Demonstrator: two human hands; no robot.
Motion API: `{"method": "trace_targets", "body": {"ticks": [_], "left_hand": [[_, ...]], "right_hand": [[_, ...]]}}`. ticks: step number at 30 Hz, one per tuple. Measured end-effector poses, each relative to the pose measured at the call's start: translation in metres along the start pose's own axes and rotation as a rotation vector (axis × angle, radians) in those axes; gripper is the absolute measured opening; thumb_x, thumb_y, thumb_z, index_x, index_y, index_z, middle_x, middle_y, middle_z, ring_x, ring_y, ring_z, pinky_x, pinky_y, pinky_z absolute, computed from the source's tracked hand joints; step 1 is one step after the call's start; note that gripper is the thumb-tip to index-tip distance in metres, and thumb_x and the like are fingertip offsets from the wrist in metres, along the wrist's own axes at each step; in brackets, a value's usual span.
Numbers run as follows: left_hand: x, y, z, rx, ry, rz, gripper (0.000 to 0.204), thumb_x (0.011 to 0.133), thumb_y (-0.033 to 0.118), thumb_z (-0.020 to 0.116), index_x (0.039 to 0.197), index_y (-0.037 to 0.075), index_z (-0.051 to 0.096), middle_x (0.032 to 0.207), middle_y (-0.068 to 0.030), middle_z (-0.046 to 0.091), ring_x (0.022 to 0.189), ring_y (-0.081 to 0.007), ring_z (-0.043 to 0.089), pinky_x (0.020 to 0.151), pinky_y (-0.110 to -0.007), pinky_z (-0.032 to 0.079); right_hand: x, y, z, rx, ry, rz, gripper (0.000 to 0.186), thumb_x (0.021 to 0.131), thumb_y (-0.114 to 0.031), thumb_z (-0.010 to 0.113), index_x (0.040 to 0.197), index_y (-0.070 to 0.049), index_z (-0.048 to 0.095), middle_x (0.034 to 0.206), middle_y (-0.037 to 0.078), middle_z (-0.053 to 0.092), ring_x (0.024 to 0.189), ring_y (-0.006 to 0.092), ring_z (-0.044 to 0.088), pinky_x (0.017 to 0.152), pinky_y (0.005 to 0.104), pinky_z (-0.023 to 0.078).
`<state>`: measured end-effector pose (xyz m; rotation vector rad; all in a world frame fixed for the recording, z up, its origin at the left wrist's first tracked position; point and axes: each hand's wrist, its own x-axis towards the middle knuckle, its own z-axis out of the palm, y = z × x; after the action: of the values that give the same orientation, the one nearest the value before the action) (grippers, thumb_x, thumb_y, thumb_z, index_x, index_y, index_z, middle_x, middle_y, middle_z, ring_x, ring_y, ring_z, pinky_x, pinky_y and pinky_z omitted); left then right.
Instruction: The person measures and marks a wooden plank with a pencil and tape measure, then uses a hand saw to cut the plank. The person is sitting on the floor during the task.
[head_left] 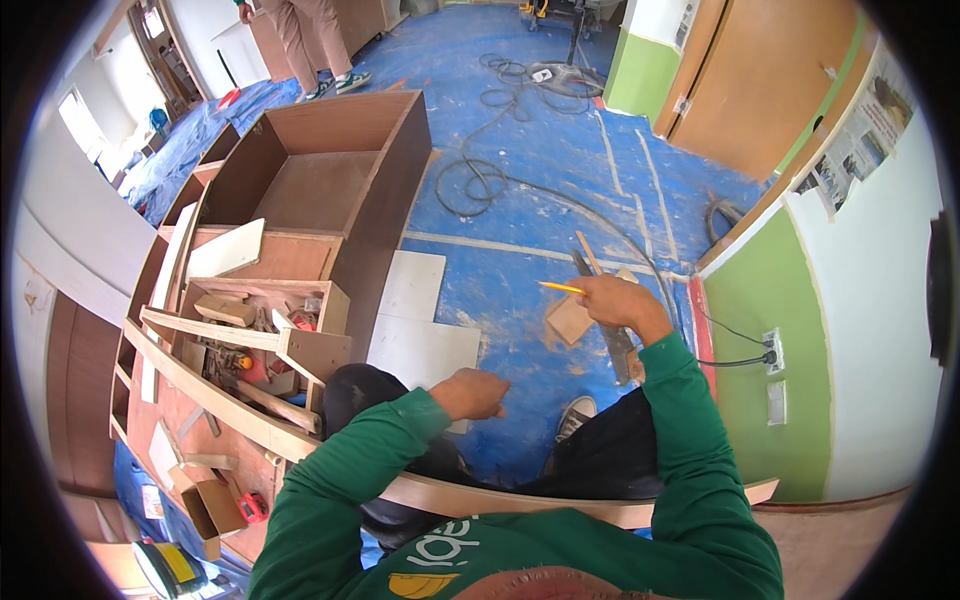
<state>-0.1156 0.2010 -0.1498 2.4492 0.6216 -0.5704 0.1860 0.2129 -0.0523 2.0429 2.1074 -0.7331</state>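
Note:
My right hand (pixel 622 303) is closed round a yellow pencil (pixel 562 288), whose tip points left. Beneath it on the floor lie a handsaw (pixel 614 345), a small square of wood (pixel 570 318) and a thin wooden strip (pixel 588 251). My left hand (pixel 472 394) is held above my knees with its fingers curled in; anything inside them is hidden. Below that hand, two white boards (pixel 425 350) rest on the blue sheeting. A long wooden board (pixel 430 496) lies across my lap.
To the left, a brown cabinet carcass (pixel 372 190) stands beside a wooden tool box (pixel 335 310) full of tools. Cables (pixel 560 195) run over the blue-covered floor (pixel 480 240) to an outlet (pixel 773 352) on the right wall. Another person's legs (pixel 310 45) are at the back left.

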Motion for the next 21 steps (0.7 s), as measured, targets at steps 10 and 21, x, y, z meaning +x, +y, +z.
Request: {"method": "trace_targets", "body": {"ticks": [10,21], "left_hand": [[0.003,-0.002,0.009,0.017,0.07,0.029,0.043,0.097,0.04,0.078,0.116,0.002,0.071,0.105,-0.0201,0.077,0.104,-0.0405,0.075,0.087,-0.052,0.059],[0.004,-0.003,0.011,0.074,0.061,0.042,0.047,0.097,0.042,0.077,0.12,0.002,0.07,0.105,-0.0206,0.077,0.102,-0.0401,0.076,0.084,-0.053,0.06]], "right_hand": [[0.006,-0.001,0.002,0.003,-0.029,0.007,0.046,0.106,-0.019,0.053,0.15,-0.015,0.061,0.123,0.025,0.075,0.115,0.0449,0.071,0.098,0.0544,0.055],[-0.006,-0.014,-0.008,0.001,-0.023,0.053,0.042,0.109,-0.022,0.053,0.15,-0.016,0.062,0.124,0.024,0.075,0.116,0.0451,0.071,0.098,0.0551,0.055]]}}
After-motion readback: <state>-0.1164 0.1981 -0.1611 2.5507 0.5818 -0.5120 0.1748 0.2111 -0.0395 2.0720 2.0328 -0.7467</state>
